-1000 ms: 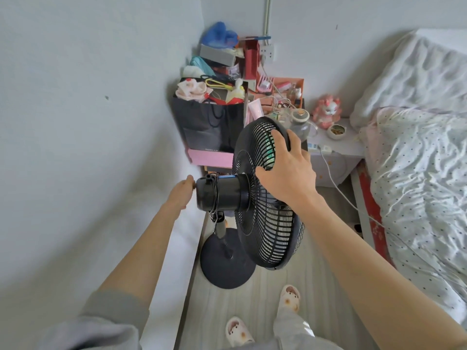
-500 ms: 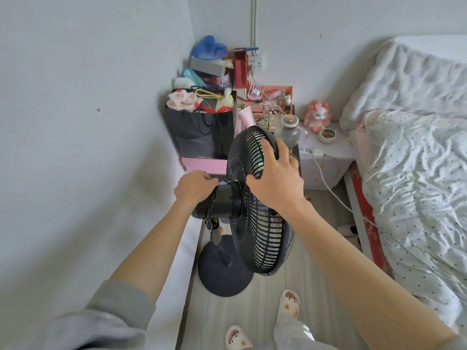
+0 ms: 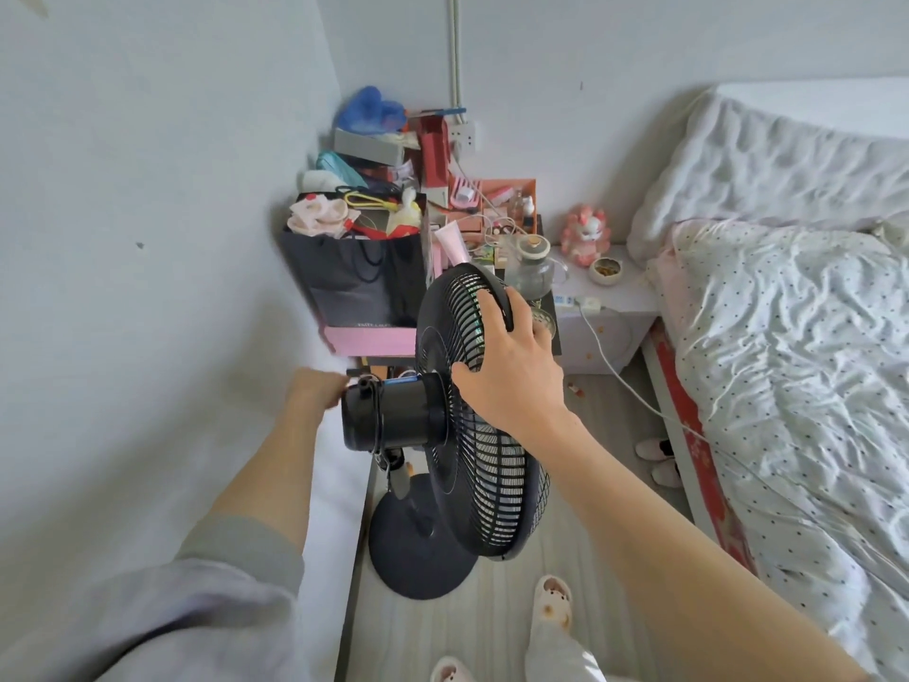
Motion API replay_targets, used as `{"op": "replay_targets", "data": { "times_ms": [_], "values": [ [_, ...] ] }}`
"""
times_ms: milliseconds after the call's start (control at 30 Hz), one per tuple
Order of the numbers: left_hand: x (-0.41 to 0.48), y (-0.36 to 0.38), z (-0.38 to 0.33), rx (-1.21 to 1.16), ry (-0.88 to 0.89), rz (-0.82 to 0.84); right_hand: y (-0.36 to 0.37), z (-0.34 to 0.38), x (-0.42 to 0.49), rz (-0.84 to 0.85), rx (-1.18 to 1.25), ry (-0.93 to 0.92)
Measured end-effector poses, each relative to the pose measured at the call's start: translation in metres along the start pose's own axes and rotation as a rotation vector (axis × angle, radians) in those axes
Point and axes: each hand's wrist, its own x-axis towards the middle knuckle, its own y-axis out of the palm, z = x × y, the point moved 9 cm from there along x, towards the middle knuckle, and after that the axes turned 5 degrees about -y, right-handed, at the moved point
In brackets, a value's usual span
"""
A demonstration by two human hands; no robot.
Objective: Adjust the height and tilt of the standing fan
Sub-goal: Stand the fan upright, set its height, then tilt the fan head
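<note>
Tilt looks underway: right grip [image 3: 511, 381] curled on cage [image 3: 492, 484] at 12 o'clock, left grip [image 3: 317, 393] blurred at 9 o'clock of motor [image 3: 393, 418], closure unclear; height likely pending.

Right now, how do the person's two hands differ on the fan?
The right hand grips the rim of the fan's cage from above; the left hand sits at the back of the motor. The right hand is sharp; the left hand is blurred, so its grip is unclear. Both are at the fan's head.
</note>
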Motion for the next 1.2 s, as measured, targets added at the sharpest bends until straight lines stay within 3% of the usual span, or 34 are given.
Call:
{"op": "replay_targets", "data": {
  "times_ms": [133,200,300,400,467,567,767,933,1067,1200],
  "values": [
    [0.014,0.018,0.043,-0.268,-0.140,0.067,0.001,-0.002,0.000,-0.005,-0.002,0.001],
    [0.014,0.011,0.030,-0.295,-0.018,-0.056,0.000,-0.005,0.003,-0.012,-0.003,0.008],
    [-0.013,-0.007,-0.010,-0.147,0.296,-0.238,0.001,-0.004,0.007,-0.018,-0.006,0.007],
    [-0.036,0.020,-0.049,0.211,0.545,-0.075,0.004,0.004,0.010,-0.012,-0.011,-0.006],
    [-0.035,0.035,-0.056,0.455,0.505,0.003,0.006,0.010,0.011,-0.008,-0.020,-0.014],
    [-0.030,0.034,-0.070,0.591,0.459,-0.073,0.008,0.014,0.013,-0.007,-0.011,-0.018],
    [-0.001,0.010,-0.053,0.222,0.123,0.047,0.003,0.008,0.017,-0.020,-0.007,0.009],
    [-0.011,0.037,-0.002,0.334,-0.097,0.358,-0.001,0.005,0.016,-0.021,0.005,-0.052],
    [-0.005,0.044,0.011,0.191,-0.203,0.440,0.002,0.004,0.011,-0.020,0.009,-0.051],
    [-0.008,0.043,0.007,0.247,-0.204,0.472,0.000,0.002,0.014,-0.026,-0.004,-0.036]
  ]
}}
